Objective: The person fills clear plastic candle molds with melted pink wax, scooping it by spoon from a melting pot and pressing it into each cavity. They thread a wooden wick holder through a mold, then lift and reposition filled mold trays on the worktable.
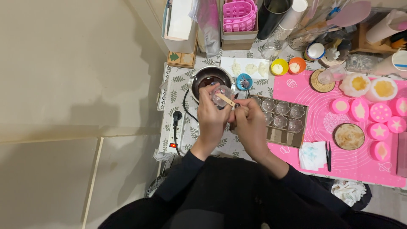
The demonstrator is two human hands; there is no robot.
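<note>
Near the middle of the frame, the left hand (210, 113) gripped a small clear mold (222, 94). The right hand (251, 123) pinched a wooden stick (226, 100) poking into it. Just above sat a pot of melted chocolate (210, 80). If the mold tipped, chocolate might have dripped onto the leaf-print cloth (180, 91) or the power strip (175, 131) at the left.

Left hand (212, 114) and right hand (251, 123) raised together, fingers curled, touching.
</note>
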